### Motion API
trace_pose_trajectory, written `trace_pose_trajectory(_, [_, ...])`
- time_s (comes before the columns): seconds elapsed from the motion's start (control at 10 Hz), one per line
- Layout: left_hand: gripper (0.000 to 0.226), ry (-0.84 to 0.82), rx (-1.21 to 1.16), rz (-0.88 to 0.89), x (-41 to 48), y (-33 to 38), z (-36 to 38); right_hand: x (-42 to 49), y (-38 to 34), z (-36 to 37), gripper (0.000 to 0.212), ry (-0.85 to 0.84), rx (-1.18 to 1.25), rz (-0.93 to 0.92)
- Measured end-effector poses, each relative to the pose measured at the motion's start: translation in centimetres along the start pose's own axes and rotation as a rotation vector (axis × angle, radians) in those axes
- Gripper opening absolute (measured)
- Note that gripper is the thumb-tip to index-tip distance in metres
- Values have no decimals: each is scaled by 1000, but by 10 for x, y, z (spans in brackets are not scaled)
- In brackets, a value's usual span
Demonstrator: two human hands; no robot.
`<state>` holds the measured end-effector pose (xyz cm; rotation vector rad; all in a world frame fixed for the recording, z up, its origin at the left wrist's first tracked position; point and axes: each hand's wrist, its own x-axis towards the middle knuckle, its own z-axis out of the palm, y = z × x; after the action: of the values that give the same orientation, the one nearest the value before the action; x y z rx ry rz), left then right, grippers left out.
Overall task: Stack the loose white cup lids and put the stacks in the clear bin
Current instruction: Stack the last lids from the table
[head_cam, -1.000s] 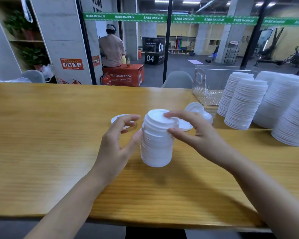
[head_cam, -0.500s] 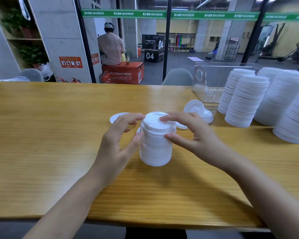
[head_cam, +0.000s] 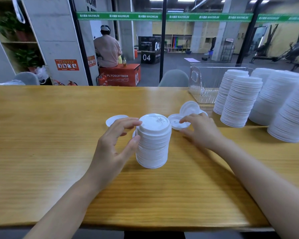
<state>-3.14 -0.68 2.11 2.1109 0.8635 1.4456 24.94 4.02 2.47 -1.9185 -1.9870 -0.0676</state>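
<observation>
Head view: The right hand [head_cam: 200, 130] is no longer resting on the stack [head_cam: 153, 142]; it is now reaching to the loose lid [head_cam: 175, 120] just right of the stack. Its fingers are spreading over that lid, thumb at the near rim; whether it is grasping cannot be told. The left hand [head_cam: 114, 147] is still grasping the stack, thumb pressing the side, fingers curling at the top rim. The stack is standing upright on the table [head_cam: 41, 135]. The bin [head_cam: 205, 83] is sitting beyond and right of the stack.
</observation>
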Motion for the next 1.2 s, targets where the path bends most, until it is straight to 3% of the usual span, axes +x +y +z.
trace_pose_trajectory(0.2, [33, -4, 2, -7, 0, 0, -1, 3, 2, 5, 18, 27, -142, -3])
trace_pose_trajectory(0.3, [34, -4, 2, -10, 0, 1, -1, -4, -2, -7, 10, 124, 164, 9])
trace_pose_trajectory(0.4, [34, -4, 7, -11, 0, 1, -1, -15, -6, -26, 4, 107, 816, 79])
trace_pose_trajectory(0.5, [36, -4, 18, -9, 0, 1, -1, -27, 5, -32, 13, -37, 942, 233])
trace_pose_trajectory(0.6, [37, -5, 17, -11, 0, 2, -1, -34, 18, -26, 19, -53, 877, 331])
trace_pose_trajectory(0.7, [36, -5, 24, -8, 0, 1, -1, -41, 24, -18, 13, 34, 623, 241])
trace_pose_trajectory(0.9, [36, -3, 24, -4, -1, 1, -1, -54, 20, -5, 32, -125, 263, -17])
trace_pose_trajectory(1.0, [36, -1, 17, -8, -1, 2, -1, -54, 17, -4, 40, -133, 167, -25])
trace_pose_trajectory(1.2, [36, 5, 6, -12, -1, 1, -1, -52, 17, -4, 36, 22, 289, -4])
